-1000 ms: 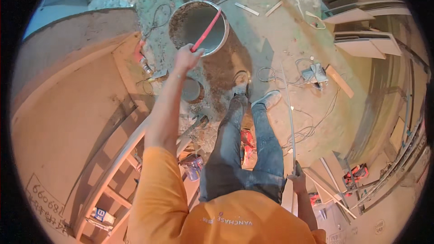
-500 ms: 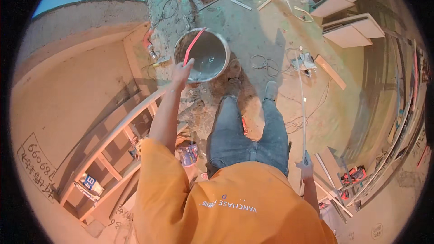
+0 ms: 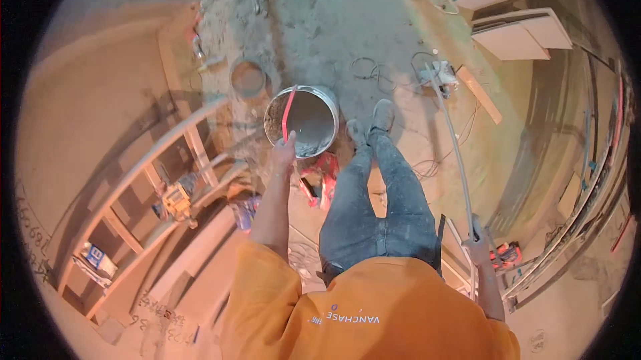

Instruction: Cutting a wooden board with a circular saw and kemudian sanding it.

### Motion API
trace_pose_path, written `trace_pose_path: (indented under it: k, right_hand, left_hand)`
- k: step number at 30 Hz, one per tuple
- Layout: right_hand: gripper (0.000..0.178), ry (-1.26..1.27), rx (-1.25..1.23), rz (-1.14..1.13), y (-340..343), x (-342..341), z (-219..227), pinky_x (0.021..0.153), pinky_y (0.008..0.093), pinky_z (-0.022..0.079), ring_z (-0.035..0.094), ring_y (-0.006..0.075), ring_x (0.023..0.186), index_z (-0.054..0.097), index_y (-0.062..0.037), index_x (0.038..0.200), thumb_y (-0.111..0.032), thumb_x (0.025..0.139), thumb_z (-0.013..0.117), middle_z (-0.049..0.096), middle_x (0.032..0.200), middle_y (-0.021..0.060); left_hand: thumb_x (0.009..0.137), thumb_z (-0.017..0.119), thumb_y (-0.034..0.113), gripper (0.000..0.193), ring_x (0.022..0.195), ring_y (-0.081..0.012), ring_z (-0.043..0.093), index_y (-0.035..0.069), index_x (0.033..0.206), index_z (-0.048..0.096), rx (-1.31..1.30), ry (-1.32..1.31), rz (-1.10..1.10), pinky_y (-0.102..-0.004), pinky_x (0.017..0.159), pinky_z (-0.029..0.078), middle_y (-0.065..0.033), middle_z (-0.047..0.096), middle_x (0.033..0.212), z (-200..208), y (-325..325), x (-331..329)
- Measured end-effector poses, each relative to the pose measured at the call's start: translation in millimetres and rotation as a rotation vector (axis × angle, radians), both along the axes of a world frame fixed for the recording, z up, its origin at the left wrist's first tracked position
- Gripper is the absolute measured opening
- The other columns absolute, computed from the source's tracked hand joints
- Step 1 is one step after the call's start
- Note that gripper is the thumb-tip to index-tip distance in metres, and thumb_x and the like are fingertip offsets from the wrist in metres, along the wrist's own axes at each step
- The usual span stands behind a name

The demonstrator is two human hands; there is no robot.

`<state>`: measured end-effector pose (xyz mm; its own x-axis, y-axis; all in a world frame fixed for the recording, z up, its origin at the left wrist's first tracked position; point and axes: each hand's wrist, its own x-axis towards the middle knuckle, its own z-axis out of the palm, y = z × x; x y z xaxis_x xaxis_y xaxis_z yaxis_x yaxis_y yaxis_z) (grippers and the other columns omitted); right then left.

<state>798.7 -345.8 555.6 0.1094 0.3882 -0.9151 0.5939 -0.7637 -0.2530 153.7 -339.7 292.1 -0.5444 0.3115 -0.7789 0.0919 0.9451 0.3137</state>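
Note:
My left hand [image 3: 284, 150] is closed round the near end of a bent red handle, which crosses the mouth of a round bucket [image 3: 334, 110]. Grey, wet-looking material [image 3: 312, 120] fills the lower part of the bucket. The bucket is in front of my left leg, beside my shoes; I cannot tell whether its base touches the floor. Low at my right side, my right hand [image 3: 477, 250] is closed on one end of a long thin pale rod [image 3: 456, 153]. The rod's far end reaches a white and grey object [image 3: 439, 77] on the floor.
A wooden frame [image 3: 150, 170] runs along my left, with a yellow tool [image 3: 177, 200] on it. Red objects [image 3: 324, 181] lie near my left leg. Loose cable [image 3: 377, 73], a wooden strip [image 3: 479, 95] and stacked boards [image 3: 514, 38] are ahead and right. A round mark [image 3: 248, 80] shows on the floor.
The bucket has come closer to me with my left hand on its handle. My feet have drawn together, and the view has shifted. The right hand still holds the rod.

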Motion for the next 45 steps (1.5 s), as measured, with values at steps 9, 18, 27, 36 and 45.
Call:
trace_pose_path:
  k: [9,18,27,36,45]
  right_hand:
    - [0.095,0.227,-0.079,-0.068,68,-62,-37,0.075,0.0232,0.049,0.055,0.0083,0.092,0.043,-0.0022,0.159,-0.004,0.068,0.072,0.063,0.124,0.0025]
    - [0.074,0.608,0.055,0.252,156,-284,-92,0.085,0.0296,0.054,0.06,0.014,0.097,0.055,-0.0051,0.149,-0.012,0.077,0.072,0.063,0.109,0.0018]
    - [0.082,0.574,0.569,0.757,153,-477,-52,0.098,0.0378,0.052,0.068,0.0291,0.113,0.055,-0.0025,0.146,-0.041,0.077,0.078,0.071,0.122,0.019]
    - [0.066,0.365,0.466,0.599,174,-258,-138,0.104,0.0368,0.051,0.065,0.027,0.126,0.053,0.0041,0.148,-0.037,0.099,0.068,0.064,0.14,0.0215]
    - [0.046,0.061,-0.177,0.012,85,-35,-329,0.082,0.0382,0.055,0.068,0.0197,0.095,0.065,-0.0074,0.131,-0.043,0.103,0.061,0.073,0.112,0.0094]
  left_hand:
    - [0.103,0.065,0.036,0.033,0.076,-0.0167,0.064,0.004,0.095,0.071,0.046,0.333,0.102,-0.041,0.073,0.052,-0.0063,0.069,0.078,-31,-113,-5]
    - [0.105,0.058,0.055,0.068,0.134,-0.0245,0.055,0.001,0.145,0.054,0.616,-0.308,0.486,-0.0383,0.117,0.039,-0.0119,0.062,0.141,57,-23,126]
    - [0.101,0.065,0.038,0.044,0.096,-0.0248,0.069,0.0,0.123,0.065,0.898,-0.762,0.631,-0.0416,0.089,0.057,-0.0095,0.071,0.105,158,82,33]
    - [0.091,0.07,0.033,0.043,0.083,-0.0233,0.065,0.004,0.121,0.059,0.892,-0.574,0.524,-0.0429,0.072,0.059,-0.0088,0.063,0.093,204,161,-112]
    - [0.092,0.07,0.029,0.03,0.079,-0.0189,0.064,0.007,0.112,0.07,0.645,-0.32,0.401,-0.0342,0.073,0.055,-0.0027,0.065,0.092,46,21,-59]
